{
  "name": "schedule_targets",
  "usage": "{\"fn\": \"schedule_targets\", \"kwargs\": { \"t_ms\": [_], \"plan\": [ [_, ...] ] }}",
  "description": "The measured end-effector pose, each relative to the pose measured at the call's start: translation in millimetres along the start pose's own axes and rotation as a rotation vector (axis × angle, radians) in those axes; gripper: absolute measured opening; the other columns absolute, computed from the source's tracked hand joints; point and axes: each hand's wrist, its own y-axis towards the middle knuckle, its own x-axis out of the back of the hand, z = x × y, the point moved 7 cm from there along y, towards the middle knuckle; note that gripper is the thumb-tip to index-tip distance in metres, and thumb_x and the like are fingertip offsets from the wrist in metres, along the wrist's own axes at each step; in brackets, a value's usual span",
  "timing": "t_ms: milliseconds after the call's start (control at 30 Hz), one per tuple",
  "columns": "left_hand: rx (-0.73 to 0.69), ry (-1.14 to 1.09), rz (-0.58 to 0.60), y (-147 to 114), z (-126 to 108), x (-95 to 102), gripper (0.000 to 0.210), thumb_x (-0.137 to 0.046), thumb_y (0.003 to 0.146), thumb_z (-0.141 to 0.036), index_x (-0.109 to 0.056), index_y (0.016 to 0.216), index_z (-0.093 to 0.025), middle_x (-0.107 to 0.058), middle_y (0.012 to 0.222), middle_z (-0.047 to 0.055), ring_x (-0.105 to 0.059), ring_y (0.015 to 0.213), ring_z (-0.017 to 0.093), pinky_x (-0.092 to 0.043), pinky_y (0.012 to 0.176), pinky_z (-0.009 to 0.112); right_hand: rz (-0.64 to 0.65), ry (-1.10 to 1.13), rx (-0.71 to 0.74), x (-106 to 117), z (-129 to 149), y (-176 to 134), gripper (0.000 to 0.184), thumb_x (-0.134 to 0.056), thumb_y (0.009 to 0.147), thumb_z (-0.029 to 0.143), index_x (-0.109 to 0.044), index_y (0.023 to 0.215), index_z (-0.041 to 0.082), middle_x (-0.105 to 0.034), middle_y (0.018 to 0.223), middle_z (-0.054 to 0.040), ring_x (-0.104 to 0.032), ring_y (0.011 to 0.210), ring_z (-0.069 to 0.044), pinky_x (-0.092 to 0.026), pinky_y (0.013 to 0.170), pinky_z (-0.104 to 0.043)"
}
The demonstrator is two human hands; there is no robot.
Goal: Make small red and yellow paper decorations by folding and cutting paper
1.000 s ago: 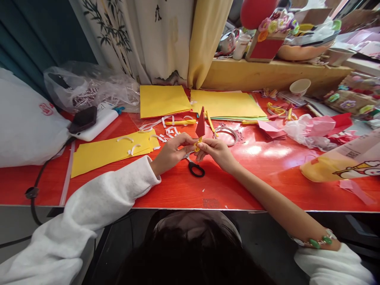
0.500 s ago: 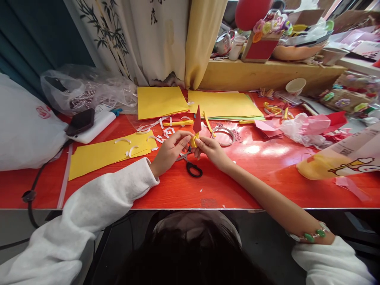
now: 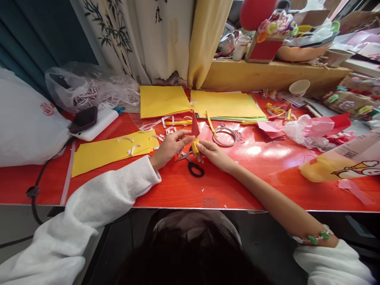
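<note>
My left hand (image 3: pixel 170 149) is closed, its thumb and fingertips pinching the base of a pointed red paper piece (image 3: pixel 195 127) that stands upright. Around that base is a small looped yellow paper strip (image 3: pixel 195 146), gripped at its right side by the thumb and finger of my right hand (image 3: pixel 216 155). The fingers partly hide where red and yellow paper meet. Just below my hands lie scissors (image 3: pixel 196 170) with a black handle, their blades pointing left. A roll of tape (image 3: pixel 225 137) rests flat to the right of my hands, with a yellow strip (image 3: pixel 210 122) beside it.
Yellow paper stacks (image 3: pixel 166 101) lie at the back, and yellow sheets (image 3: pixel 101 156) at the left with white paper curls. A phone (image 3: pixel 84 120) sits on a white box near plastic bags. At the right are pink paper (image 3: pixel 269 130) and a drink cup (image 3: pixel 323 166) on its side.
My left fingers have opened out slightly and shifted on the red paper, which now leans a little left. The yellow loop shows more between my hands. The view has shifted slightly.
</note>
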Motion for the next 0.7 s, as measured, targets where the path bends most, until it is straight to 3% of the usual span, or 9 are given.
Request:
{"fn": "schedule_targets", "kwargs": {
  "t_ms": [100, 167, 367, 533, 600, 700],
  "plan": [
    [-0.042, 0.047, 0.031, -3, -4, -2.9, 0.031, -0.065, 0.076, -0.047, -0.058, 0.075, -0.016, -0.051, 0.061, -0.002, -0.042, 0.045, 0.006, -0.032, 0.041, 0.022, 0.085, -0.04, -0.062, -9, 2, -2, 0.034, -0.053, 0.086, 0.049, -0.054, 0.079, 0.016, -0.056, 0.069, 0.0011, -0.052, 0.058, -0.009, -0.045, 0.057, -0.022],
    [-0.071, 0.084, -0.007, -5, -8, -1.7, 0.03, -0.066, 0.076, -0.045, -0.057, 0.07, -0.016, -0.05, 0.059, -0.003, -0.043, 0.047, 0.007, -0.033, 0.043, 0.023, 0.096, -0.028, -0.098, -13, 2, -4, 0.027, -0.056, 0.085, 0.042, -0.057, 0.082, 0.016, -0.056, 0.069, 0.0017, -0.052, 0.059, -0.009, -0.045, 0.057, -0.022],
    [-0.113, 0.074, -0.142, -6, -13, 6.8, 0.027, -0.066, 0.077, -0.042, -0.055, 0.072, -0.018, -0.048, 0.059, -0.004, -0.039, 0.044, 0.006, -0.032, 0.043, 0.023, -0.021, 0.153, -0.154, -6, 0, 0, 0.019, -0.064, 0.079, 0.031, -0.06, 0.089, 0.015, -0.064, 0.077, -0.0006, -0.056, 0.058, -0.008, -0.047, 0.055, -0.022],
    [-0.114, 0.097, -0.115, -1, -8, 9.4, 0.03, -0.058, 0.083, -0.045, -0.056, 0.1, -0.02, -0.058, 0.09, 0.001, -0.046, 0.05, 0.006, -0.042, 0.051, 0.024, -0.398, 0.275, -0.087, 55, 8, -2, 0.015, -0.065, 0.074, 0.021, -0.066, 0.088, 0.015, -0.062, 0.073, -0.0007, -0.053, 0.054, -0.006, -0.044, 0.05, -0.019],
    [-0.153, 0.271, -0.118, -2, -8, 9.7, 0.028, -0.051, 0.088, -0.044, -0.056, 0.099, -0.019, -0.057, 0.09, 0.003, -0.051, 0.061, 0.01, -0.045, 0.06, 0.026, -0.533, 0.315, -0.052, 85, 14, -7, 0.014, -0.067, 0.073, 0.021, -0.066, 0.086, 0.016, -0.062, 0.072, -0.0007, -0.052, 0.052, -0.005, -0.044, 0.048, -0.018],
    [-0.322, 0.634, -0.04, -3, -14, -3.4, 0.022, -0.048, 0.09, -0.036, -0.058, 0.095, -0.016, -0.056, 0.094, 0.007, -0.054, 0.086, 0.017, -0.045, 0.079, 0.031, -0.578, 0.221, -0.07, 115, 23, -14, 0.016, -0.065, 0.078, 0.025, -0.067, 0.091, 0.016, -0.062, 0.07, -0.0018, -0.052, 0.051, -0.006, -0.043, 0.046, -0.019]
  ]
}}
